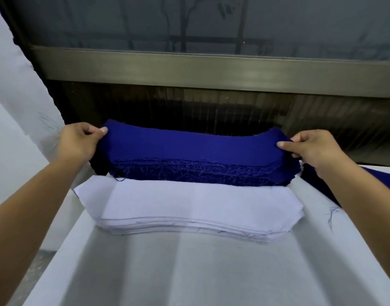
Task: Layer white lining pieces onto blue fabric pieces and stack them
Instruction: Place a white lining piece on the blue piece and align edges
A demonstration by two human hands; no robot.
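Fingers (103,130) pinch blue fabric stack (196,151); white lining stack (189,204) lies nearer.

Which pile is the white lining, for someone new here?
Below the window sill, on the white table, lie two curved stacks. The lining stack is the nearer one, before the blue stack whose ends the left hand and right hand pinch. It alone is white and untouched.

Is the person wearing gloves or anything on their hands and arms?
No gloves! The left hand and right hand are bare, with short nails and no rings in sight. The left arm and right arm show no sleeves, watch or bracelets as far as the picture reaches.
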